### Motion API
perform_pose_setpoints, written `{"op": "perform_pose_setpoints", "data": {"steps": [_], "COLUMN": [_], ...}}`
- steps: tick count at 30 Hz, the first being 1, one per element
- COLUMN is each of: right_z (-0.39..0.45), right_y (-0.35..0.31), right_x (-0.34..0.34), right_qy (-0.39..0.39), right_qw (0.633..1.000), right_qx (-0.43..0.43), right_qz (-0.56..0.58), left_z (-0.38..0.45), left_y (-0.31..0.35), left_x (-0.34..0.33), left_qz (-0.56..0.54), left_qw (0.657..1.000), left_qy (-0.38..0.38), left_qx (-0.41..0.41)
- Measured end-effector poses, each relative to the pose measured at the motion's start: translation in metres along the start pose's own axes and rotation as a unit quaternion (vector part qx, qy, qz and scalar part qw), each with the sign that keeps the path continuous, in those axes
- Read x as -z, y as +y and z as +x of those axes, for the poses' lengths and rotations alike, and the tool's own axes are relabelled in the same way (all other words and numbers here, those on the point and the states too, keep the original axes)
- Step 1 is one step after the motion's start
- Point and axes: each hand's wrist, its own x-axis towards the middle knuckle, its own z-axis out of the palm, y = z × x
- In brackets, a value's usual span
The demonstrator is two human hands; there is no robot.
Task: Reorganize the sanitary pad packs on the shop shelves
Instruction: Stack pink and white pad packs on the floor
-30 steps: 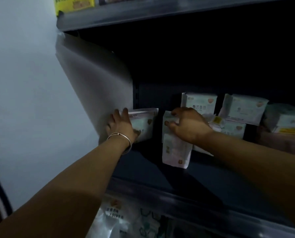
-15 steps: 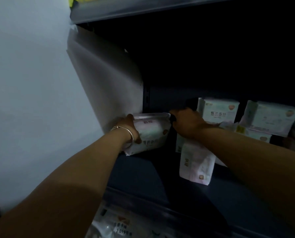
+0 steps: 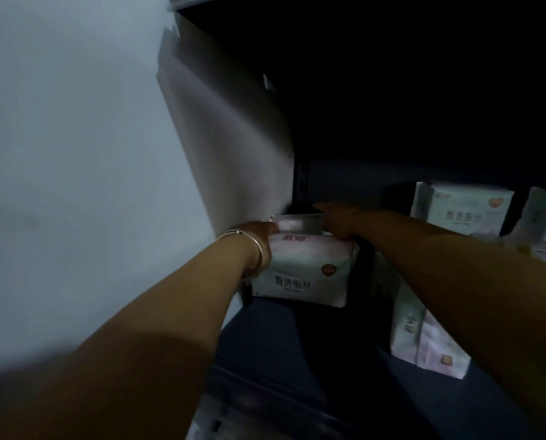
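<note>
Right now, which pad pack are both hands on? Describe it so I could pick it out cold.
Start at the pale side panel at the left end of the dark shelf. The pad pack stands against the foot of that panel, with the left hand on its left edge and the right hand on its top. Unlike the packs further right, it is the leftmost one, held from both sides.

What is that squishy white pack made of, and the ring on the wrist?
The pack looks like soft, thin plastic film with a slight sheen: its edges crinkle and its face bulges like a pillow. The bangle on the left wrist seems to be polished metal, perhaps silver: it is thin and glints pale in the dim light.
</note>
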Motion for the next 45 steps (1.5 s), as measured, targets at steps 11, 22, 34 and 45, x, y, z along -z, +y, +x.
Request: {"op": "perform_pose_setpoints", "data": {"steps": [11,22,34,45], "right_z": [0.021,-0.001,-0.099,-0.255], "right_y": [-0.004,-0.016,-0.019,-0.044], "right_x": [-0.004,-0.009,0.059,0.089], "right_qy": [-0.037,0.074,0.262,0.255], "right_qw": [0.997,0.982,0.943,0.958], "right_qx": [-0.01,0.029,0.109,0.117], "right_qz": [-0.07,-0.172,-0.175,-0.065], "left_z": [0.01,0.006,-0.066,-0.228], "left_y": [0.001,0.0,0.039,0.08], "left_x": [-0.006,-0.013,0.029,0.066], "left_qz": [0.086,0.039,-0.141,-0.05], "left_qw": [0.996,0.998,0.984,0.988], "left_qy": [-0.026,-0.043,0.106,0.139], "left_qx": [-0.017,-0.013,-0.036,-0.049]}}
